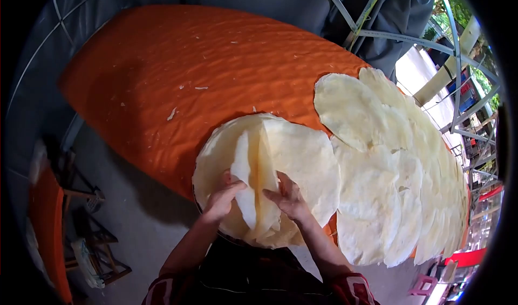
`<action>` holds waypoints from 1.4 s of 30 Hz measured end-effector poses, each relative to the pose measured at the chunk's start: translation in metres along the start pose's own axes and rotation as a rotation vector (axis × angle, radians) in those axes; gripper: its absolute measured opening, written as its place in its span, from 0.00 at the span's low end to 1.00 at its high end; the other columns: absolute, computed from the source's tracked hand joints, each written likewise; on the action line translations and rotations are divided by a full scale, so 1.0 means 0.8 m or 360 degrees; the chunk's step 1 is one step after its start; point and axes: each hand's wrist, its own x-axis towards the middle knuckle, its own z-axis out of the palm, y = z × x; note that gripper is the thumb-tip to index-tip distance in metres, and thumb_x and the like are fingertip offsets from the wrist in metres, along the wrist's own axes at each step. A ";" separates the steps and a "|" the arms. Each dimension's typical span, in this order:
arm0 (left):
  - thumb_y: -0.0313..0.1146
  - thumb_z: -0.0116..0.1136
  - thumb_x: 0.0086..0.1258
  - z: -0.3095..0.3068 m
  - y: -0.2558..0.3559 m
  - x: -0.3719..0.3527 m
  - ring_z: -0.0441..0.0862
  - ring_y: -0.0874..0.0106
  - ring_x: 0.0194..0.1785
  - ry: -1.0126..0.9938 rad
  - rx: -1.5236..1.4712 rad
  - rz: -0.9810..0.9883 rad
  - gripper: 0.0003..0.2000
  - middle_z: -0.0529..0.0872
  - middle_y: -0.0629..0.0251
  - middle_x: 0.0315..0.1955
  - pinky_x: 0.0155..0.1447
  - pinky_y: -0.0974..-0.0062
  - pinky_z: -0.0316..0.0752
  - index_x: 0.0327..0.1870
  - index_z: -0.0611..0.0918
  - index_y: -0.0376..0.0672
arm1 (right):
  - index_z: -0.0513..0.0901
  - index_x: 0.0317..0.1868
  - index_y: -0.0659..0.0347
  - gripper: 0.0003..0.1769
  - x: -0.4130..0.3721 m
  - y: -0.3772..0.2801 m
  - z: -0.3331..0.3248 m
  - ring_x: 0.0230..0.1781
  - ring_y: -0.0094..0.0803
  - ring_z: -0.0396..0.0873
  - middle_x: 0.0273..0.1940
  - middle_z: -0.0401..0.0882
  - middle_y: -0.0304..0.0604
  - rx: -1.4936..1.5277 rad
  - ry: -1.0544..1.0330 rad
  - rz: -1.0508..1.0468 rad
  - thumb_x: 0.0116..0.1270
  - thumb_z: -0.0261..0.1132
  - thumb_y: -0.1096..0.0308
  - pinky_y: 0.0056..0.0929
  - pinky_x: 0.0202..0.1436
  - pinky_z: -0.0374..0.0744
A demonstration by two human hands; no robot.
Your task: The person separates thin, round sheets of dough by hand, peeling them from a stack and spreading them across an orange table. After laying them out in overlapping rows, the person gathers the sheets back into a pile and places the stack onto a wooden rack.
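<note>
A stack of thin, round, pale flatbread sheets lies in front of me at the near edge of the orange cloth. The top sheet is raised in an upright fold along its middle, between my hands. My left hand pinches the left side of the fold. On the right side, my right hand grips the same sheet, thumb and fingers bent around it. Part of the stack's near side is hidden by my forearms and the folded sheet.
An orange cloth covers the long table, with small pale scraps on it. Many overlapping round sheets cover its right end. Metal frame bars stand beyond. Wooden stools are at lower left, a pink stool at lower right.
</note>
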 end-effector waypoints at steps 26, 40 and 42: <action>0.27 0.55 0.51 -0.072 0.043 -0.018 0.76 0.72 0.32 0.0825 0.0992 0.0234 0.13 0.80 0.63 0.31 0.34 0.73 0.71 0.37 0.78 0.32 | 0.76 0.45 0.70 0.21 -0.001 -0.343 -0.479 0.28 0.36 0.80 0.32 0.80 0.49 -0.0221 0.0574 -0.0314 0.46 0.61 0.76 0.29 0.35 0.79; 0.29 0.63 0.47 -0.039 0.028 -0.053 0.74 0.70 0.41 0.1290 0.1372 0.0126 0.20 0.76 0.58 0.39 0.43 0.73 0.70 0.43 0.74 0.35 | 0.69 0.48 0.61 0.19 0.312 0.108 -0.414 0.40 0.38 0.74 0.40 0.74 0.49 0.0228 -0.0011 -0.0570 0.55 0.61 0.71 0.36 0.45 0.74; 0.28 0.62 0.47 -0.074 0.025 -0.059 0.74 0.71 0.38 0.1175 0.1441 0.0213 0.19 0.76 0.60 0.37 0.41 0.74 0.70 0.43 0.74 0.36 | 0.71 0.45 0.63 0.17 0.247 0.041 -0.279 0.47 0.43 0.72 0.46 0.71 0.51 -0.0573 -0.0319 -0.0230 0.55 0.63 0.68 0.35 0.52 0.71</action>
